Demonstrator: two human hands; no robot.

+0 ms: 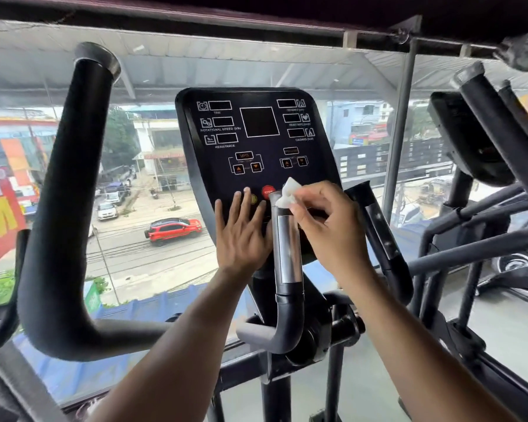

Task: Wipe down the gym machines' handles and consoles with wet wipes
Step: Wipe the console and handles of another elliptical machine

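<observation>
A black console [258, 141] with dark displays and a red stop button [268, 191] stands in the middle of the machine. My left hand [241, 233] lies flat on its lower part, fingers straight. My right hand [329, 229] pinches a white wet wipe [288, 193] against the top of the short inner handle [287, 254], which has a shiny metal sensor strip. A second inner handle [378, 236] rises to the right. The thick left swing handle [70, 190] curves up at the left.
A large window [141, 239] runs behind the machine, with a street and cars below. Another machine with its own console [467, 138] and handles [500, 117] stands close on the right. A low dark beam [226, 16] crosses overhead.
</observation>
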